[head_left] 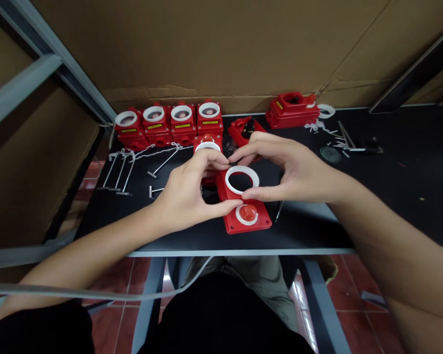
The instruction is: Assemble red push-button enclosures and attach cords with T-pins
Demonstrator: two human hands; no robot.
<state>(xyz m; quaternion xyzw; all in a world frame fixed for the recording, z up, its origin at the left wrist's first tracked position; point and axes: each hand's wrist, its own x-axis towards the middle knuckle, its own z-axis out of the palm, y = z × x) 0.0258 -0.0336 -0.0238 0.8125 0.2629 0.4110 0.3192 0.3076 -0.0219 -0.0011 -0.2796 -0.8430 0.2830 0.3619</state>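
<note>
A red cover plate (229, 222) lies at the front of the black bench, with a round red button (248, 212) in its near half. Over its large round hole sits a white ring (256, 178), through which a dark surface shows. My left hand (192, 191) is closed on the plate's left side, thumb on its face and fingertips at the far edge. With thumb and fingers my right hand (284, 167) pinches the white ring from the right. The fingertips of both hands come close together behind the ring.
Several assembled red boxes (155, 127) stand at the back left, small T-shaped metal hammers (124, 179) hanging from white cords before them. An open red housing (239, 132) lies behind my hands. Farther right are another red box (293, 115), a clear disc (330, 154) and scattered white bits.
</note>
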